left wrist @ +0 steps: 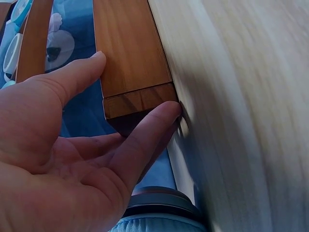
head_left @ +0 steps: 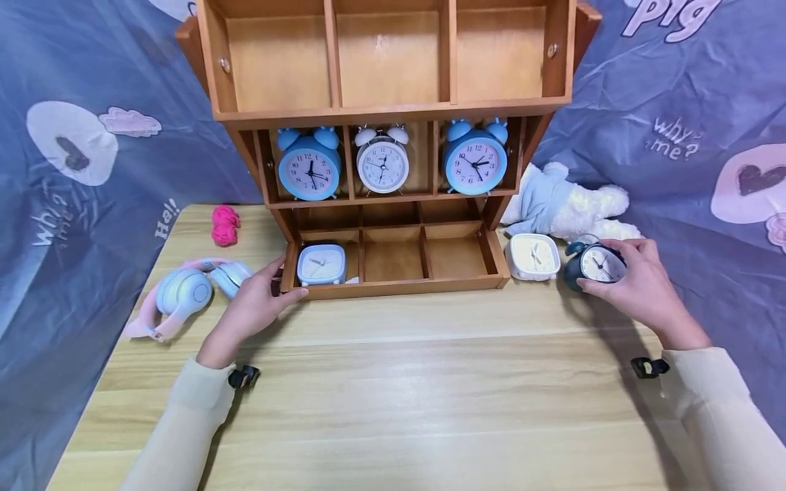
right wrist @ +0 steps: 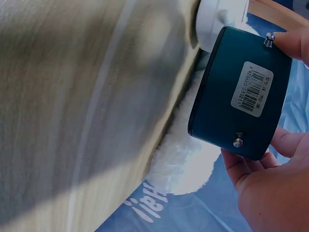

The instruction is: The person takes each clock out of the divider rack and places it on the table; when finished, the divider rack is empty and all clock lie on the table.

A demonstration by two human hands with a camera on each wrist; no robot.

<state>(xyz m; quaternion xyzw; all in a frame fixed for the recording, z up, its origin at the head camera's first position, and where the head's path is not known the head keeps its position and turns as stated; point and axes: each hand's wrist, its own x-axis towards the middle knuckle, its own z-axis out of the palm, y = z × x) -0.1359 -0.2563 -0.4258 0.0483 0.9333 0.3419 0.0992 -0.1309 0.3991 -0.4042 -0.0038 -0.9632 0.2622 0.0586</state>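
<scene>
My right hand (head_left: 638, 283) grips a dark teal alarm clock (head_left: 598, 262), thumb on one side and fingers on the other. In the right wrist view the clock's underside (right wrist: 217, 92) shows, with a barcode label and two metal feet, raised off the table. Close beside it stands a white square clock (head_left: 533, 258). At the wooden shelf (head_left: 399, 290), my left hand (head_left: 252, 307) holds the lower left corner, thumb on the front board (left wrist: 133, 53) and fingers round the end. A light blue square clock (head_left: 322, 264) sits in the bottom left compartment.
The middle tier holds two blue twin-bell clocks (head_left: 309, 170) and a white one (head_left: 383, 167). Headphones (head_left: 184, 292) and a pink bundle (head_left: 225, 225) lie left of the shelf. A white plush toy (head_left: 571, 201) lies behind the right-hand clocks, near the blue cloth (head_left: 694, 204).
</scene>
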